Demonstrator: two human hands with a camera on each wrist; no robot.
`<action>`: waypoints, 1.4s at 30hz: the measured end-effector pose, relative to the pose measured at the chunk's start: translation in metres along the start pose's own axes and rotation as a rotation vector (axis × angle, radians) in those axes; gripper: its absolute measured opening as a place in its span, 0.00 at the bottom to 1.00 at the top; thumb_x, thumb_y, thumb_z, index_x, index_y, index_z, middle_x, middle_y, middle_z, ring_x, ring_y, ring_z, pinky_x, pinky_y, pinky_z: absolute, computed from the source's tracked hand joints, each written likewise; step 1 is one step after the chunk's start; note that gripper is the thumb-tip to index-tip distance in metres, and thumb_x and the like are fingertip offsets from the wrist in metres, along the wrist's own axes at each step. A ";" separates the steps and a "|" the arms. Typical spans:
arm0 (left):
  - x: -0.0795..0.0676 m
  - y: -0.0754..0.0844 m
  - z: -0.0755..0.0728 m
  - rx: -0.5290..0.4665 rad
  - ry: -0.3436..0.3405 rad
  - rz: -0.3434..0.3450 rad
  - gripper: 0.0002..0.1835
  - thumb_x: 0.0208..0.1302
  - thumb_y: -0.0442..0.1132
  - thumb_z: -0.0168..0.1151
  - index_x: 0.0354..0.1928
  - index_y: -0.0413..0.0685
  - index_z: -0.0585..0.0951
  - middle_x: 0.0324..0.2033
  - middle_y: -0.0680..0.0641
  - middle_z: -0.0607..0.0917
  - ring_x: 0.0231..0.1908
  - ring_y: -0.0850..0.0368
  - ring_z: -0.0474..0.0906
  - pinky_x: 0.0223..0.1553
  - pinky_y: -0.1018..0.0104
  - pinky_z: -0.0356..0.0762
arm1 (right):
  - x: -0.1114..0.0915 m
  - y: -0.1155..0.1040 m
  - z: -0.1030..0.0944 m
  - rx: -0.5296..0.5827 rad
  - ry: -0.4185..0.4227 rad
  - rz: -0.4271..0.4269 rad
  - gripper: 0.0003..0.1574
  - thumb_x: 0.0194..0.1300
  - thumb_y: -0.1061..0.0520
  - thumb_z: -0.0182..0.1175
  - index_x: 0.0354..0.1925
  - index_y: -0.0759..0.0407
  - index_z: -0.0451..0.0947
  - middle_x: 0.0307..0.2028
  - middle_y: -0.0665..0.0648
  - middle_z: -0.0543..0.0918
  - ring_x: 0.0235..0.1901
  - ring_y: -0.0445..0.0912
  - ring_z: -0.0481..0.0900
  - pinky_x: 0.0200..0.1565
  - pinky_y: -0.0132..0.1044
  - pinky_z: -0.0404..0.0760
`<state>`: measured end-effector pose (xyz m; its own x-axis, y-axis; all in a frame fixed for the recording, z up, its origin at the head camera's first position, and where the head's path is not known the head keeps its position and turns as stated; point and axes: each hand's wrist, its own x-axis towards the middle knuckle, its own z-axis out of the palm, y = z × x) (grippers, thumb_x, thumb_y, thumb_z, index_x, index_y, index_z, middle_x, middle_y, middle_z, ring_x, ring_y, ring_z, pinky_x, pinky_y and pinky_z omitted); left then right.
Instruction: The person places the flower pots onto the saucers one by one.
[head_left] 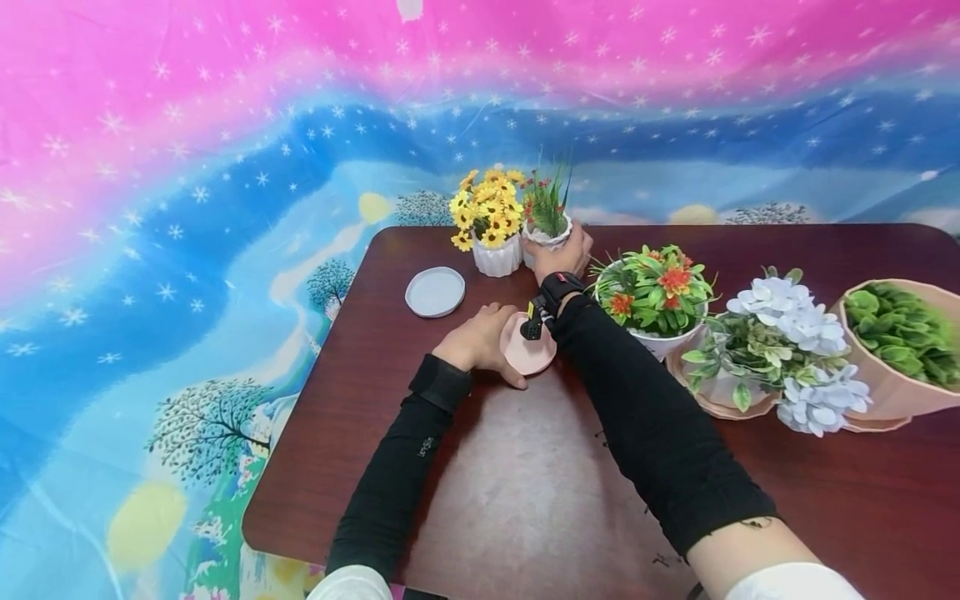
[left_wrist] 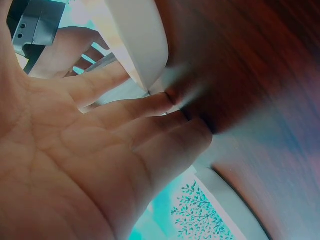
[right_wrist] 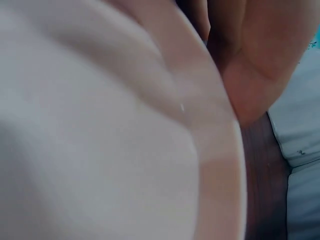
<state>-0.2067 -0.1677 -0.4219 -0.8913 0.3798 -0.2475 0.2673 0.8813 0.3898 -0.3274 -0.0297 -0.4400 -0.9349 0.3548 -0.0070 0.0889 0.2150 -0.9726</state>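
My left hand (head_left: 480,339) holds a small pink saucer (head_left: 527,354) at its left edge, the thumb on the near side. Up close in the left wrist view, the saucer (left_wrist: 137,45) stands edge-on by the forefinger, with the other fingertips low over the table. Farther back, my right hand (head_left: 564,252) grips a small white pot (head_left: 550,240) of grass and red flowers. The right wrist partly covers the saucer in the head view. The saucer's pale inside (right_wrist: 100,150) fills most of the right wrist view, with fingers (right_wrist: 255,90) at its rim.
Yellow flowers in a white pot (head_left: 497,257) stand left of the gripped pot. A round white saucer (head_left: 435,292) lies near the table's left edge. On the right are orange flowers (head_left: 660,287), pale blue flowers (head_left: 795,312) and a pink pot (head_left: 877,367) of green leaves.
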 end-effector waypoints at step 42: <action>-0.004 -0.002 -0.005 -0.052 -0.062 -0.064 0.72 0.41 0.59 0.90 0.85 0.46 0.56 0.83 0.36 0.57 0.83 0.40 0.50 0.78 0.44 0.59 | -0.040 -0.027 -0.002 0.134 0.073 -0.073 0.57 0.59 0.53 0.82 0.78 0.51 0.62 0.73 0.55 0.69 0.72 0.53 0.65 0.73 0.53 0.58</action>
<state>-0.2056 -0.1723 -0.4168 -0.8812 0.3411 -0.3274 0.1894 0.8891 0.4166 -0.2914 -0.0478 -0.4132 -0.9095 0.4084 0.0773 -0.0301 0.1208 -0.9922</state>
